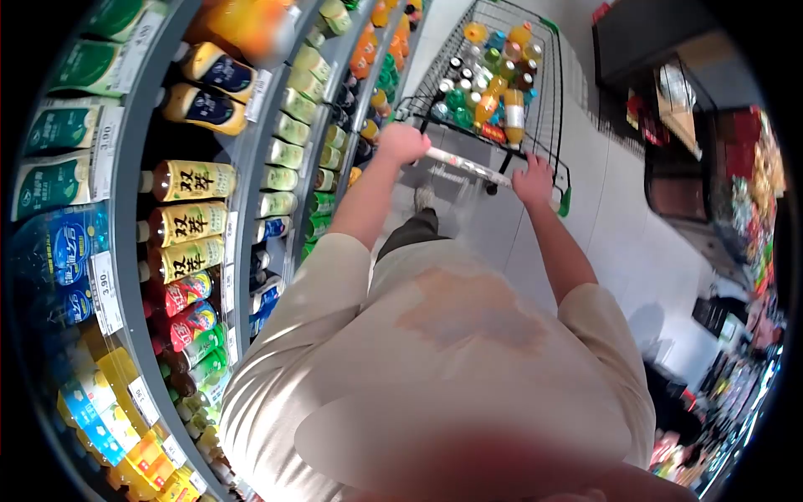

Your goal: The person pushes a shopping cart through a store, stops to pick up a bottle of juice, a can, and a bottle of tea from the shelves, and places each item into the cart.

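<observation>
My left hand [404,144] is closed around the left end of a white shopping cart handle [468,165]. Toward the handle's right end, my right hand [533,178] grips it with the fingers curled over. Ahead of both hands is the wire shopping cart [548,79], with green corner pieces. Inside it lie many drink bottles, among them an orange juice bottle [514,117] near the handle, and green, clear and dark-capped ones. Below the handle, one of my shoes [424,198] shows on the floor.
Tall shelves of bottled drinks [196,180] with price tags [106,293] run along my left, close to my left arm. A grey tiled floor [598,226] extends to the right. Dark display units [682,180] and colourful packaged goods [765,184] stand farther right.
</observation>
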{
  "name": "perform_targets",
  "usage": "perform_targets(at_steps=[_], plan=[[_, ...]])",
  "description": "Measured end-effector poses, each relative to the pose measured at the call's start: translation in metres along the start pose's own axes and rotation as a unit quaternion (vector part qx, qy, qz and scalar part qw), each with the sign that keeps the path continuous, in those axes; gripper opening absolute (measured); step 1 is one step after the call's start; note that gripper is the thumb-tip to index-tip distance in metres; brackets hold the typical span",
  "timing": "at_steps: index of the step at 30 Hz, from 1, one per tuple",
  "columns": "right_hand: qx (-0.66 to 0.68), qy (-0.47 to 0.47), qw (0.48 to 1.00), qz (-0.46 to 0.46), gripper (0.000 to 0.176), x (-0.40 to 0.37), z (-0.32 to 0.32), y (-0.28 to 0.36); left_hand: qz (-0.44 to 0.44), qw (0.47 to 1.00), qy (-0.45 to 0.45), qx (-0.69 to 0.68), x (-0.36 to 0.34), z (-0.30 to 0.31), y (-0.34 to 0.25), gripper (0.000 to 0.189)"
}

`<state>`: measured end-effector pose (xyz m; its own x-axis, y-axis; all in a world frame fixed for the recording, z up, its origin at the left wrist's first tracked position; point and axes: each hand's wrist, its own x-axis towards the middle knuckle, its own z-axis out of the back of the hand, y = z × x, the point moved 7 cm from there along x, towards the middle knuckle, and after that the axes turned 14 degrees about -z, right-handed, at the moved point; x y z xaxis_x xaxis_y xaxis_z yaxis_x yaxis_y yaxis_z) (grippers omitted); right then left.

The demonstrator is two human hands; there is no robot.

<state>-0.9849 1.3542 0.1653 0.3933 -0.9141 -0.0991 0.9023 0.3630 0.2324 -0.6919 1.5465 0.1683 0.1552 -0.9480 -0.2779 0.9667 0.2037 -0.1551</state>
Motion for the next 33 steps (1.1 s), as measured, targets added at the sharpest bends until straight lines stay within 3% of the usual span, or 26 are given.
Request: perform_targets(at_steps=[9, 10, 14, 15, 17, 28, 31, 33], plan=[[0.02, -0.006, 0.999, -0.028, 0.057, -0.108, 0.018, -0.04, -0.013, 0.996, -0.066, 0.05, -0.089, -0.029, -0.069, 0.053], [0.016, -0.004, 0.999, -0.031, 0.057, -0.119, 0.017, -0.045, -0.051, 0.995, -0.059, 0.059, -0.102, -0.025, -0.083, 0.052], [0.02, 0.016, 0.999, -0.047, 0.058, -0.163, 0.023, -0.06, 0.021, 0.999, 0.015, 0.031, -0.132, -0.057, -0.093, 0.053], [0.026, 0.028, 0.998, -0.051, 0.058, -0.174, 0.025, -0.062, -0.005, 0.999, 0.021, 0.038, -0.141, -0.059, -0.102, 0.053], [0.029, 0.036, 0.998, -0.052, 0.058, -0.195, 0.024, -0.07, 0.026, 0.999, 0.014, 0.014, -0.161, -0.065, -0.111, 0.057], [0.046, 0.018, 0.998, -0.042, 0.057, -0.306, 0.024, -0.1, 0.02, 1.0, -0.001, -0.013, -0.262, -0.098, -0.164, 0.058], [0.041, 0.017, 0.998, -0.04, 0.056, -0.333, 0.019, -0.106, -0.033, 0.999, 0.003, 0.023, -0.279, -0.133, -0.169, 0.056], [0.035, 0.018, 0.999, -0.026, 0.057, -0.35, 0.012, -0.111, -0.066, 0.992, -0.101, 0.042, -0.299, -0.148, -0.174, 0.055]])
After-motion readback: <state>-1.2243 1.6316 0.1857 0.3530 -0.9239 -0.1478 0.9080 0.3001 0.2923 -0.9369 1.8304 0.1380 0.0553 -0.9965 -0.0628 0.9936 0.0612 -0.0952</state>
